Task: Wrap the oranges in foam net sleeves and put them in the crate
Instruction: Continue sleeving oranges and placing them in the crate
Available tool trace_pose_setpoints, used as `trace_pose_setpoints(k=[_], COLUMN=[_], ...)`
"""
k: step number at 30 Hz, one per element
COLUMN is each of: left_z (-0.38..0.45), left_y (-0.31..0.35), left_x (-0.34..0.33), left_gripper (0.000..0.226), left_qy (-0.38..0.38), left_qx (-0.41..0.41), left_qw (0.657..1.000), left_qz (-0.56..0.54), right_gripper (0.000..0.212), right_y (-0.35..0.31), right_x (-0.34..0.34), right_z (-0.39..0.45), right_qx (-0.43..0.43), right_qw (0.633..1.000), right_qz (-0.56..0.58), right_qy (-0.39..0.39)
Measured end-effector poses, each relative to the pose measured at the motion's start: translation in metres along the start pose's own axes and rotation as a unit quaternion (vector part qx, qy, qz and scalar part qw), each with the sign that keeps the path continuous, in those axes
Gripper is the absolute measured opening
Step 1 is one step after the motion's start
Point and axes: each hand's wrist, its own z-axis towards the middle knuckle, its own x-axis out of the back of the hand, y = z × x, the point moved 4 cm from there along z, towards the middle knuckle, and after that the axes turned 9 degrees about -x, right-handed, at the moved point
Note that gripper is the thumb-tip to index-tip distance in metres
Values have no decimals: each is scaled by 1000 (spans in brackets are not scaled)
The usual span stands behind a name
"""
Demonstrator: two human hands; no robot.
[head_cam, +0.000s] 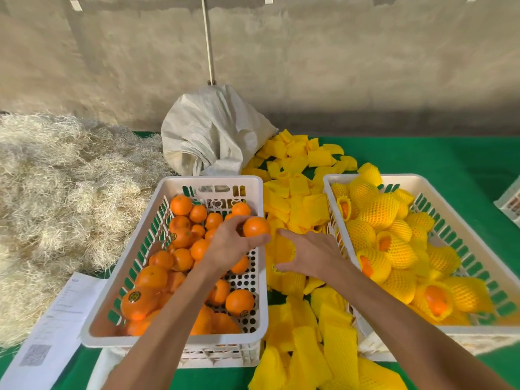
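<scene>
My left hand (229,243) grips a bare orange (255,226) above the right rim of the left white crate (174,337), which holds several unwrapped oranges (183,237). My right hand (312,254) is spread wide with thumb and fingers inside a yellow foam net sleeve (282,250), holding its mouth open just beside the orange. The right white crate (330,181) holds several oranges wrapped in yellow net sleeves (380,209). Loose flat sleeves (298,198) lie in a strip between the two crates.
A heap of pale straw (64,187) fills the left side. A white woven sack (213,130) stands behind the crates against the wall. A printed paper sheet (56,319) lies at the front left on the green table cover (450,156). Another crate's corner (510,201) shows at far right.
</scene>
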Motion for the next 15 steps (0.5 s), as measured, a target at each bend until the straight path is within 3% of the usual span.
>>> trace_pose_setpoints(k=[3, 7, 11, 15], left_z=[4, 7, 3, 3], left_y=[24, 37, 50, 61], left_x=[-25, -36, -57, -68], left_gripper=[61, 47, 37, 49], left_qy=[-105, -211, -255, -266], left_qx=[-35, -77, -96, -131], left_qw=[992, 974, 961, 941], left_qz=[-54, -29, 51, 161], right_gripper=[82, 93, 94, 98], right_y=[7, 27, 42, 58], right_x=[11, 22, 23, 21], right_z=[-2, -11, -21, -26], right_qx=[9, 35, 34, 23], right_qw=[998, 991, 981, 979], right_qz=[57, 131, 182, 193], right_qy=[11, -21, -62, -64])
